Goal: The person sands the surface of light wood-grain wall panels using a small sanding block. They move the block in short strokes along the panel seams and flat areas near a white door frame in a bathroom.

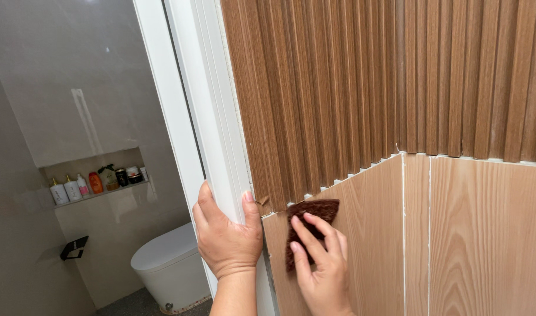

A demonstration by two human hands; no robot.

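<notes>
Left hand (pixel 228 237) is clamped around the edge of the white door frame (pixel 212 129), its grip holding the frame. Right hand (pixel 322 263) presses a dark brown scouring pad (pixel 312 214) flat against the light wood-grain panel (pixel 484 234), fingers spread over it, just below the ribbed dark slat cladding (pixel 361 82). Risk: abrasive rubbing could scratch the panel finish, or dislodge the white filler in the joints (pixel 403 228).
</notes>
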